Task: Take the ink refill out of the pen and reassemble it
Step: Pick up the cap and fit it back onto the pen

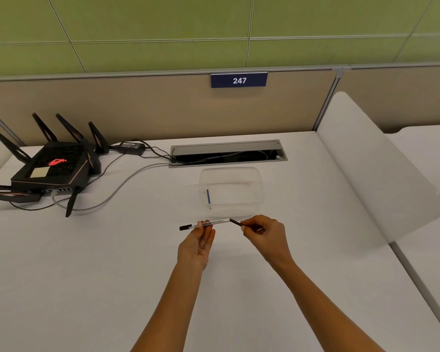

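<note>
- Left hand (197, 241) — I log it pinched on the white whiteboard-marker barrel with black cap (203, 224), held above the white desk (112, 275).
- Right hand (263, 231) — fingertips closed on the thin dark ink refill (235, 222), its tip at the barrel's open end.
- Axis: barrel lies left-right, cap left, rising slightly to the right.
- Risk, my judgement: a skewed refill jams or bends; a loose pinch drops it.
- Clear plastic tray (258, 179) beyond, holding a blue stick (208, 196).
</note>
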Motion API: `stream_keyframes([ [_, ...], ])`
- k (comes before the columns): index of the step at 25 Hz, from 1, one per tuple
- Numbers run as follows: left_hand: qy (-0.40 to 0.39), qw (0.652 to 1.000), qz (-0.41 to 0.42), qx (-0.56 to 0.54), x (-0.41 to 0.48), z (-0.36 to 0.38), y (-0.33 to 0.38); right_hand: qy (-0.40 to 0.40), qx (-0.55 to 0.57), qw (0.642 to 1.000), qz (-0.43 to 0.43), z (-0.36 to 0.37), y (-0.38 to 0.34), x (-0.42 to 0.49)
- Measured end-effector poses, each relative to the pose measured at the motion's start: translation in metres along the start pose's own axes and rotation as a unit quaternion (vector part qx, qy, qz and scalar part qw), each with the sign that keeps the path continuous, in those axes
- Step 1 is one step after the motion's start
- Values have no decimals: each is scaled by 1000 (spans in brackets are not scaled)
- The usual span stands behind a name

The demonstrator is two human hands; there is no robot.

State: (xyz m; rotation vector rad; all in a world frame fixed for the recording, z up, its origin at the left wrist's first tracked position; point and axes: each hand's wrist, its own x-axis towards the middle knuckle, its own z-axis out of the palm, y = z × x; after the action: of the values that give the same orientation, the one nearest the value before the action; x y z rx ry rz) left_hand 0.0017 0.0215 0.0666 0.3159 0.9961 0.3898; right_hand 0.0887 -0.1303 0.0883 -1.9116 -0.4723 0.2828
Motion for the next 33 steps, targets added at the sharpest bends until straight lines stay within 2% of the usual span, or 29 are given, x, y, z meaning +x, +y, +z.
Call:
stream_keyframes([
  [13, -28, 997, 46, 63, -8, 5, 1, -45, -50, 997, -34, 1, -1, 6],
  [20, -33, 996, 55, 54, -12, 9, 0, -21, -89, 996, 1, 14, -1, 9],
  [23, -25, 996, 67, 53, -14, 9, -1, -15, -69, 997, 22, 19, -1, 8],
  [27, -16, 996, 74, 45, -13, 8, 1, 2, -17, 1000, -12, 21, 0, 4],
  [33, -13, 995, 79, 56, -14, 8, -2, -5, -35, 998, 45, 23, 4, 6],
])
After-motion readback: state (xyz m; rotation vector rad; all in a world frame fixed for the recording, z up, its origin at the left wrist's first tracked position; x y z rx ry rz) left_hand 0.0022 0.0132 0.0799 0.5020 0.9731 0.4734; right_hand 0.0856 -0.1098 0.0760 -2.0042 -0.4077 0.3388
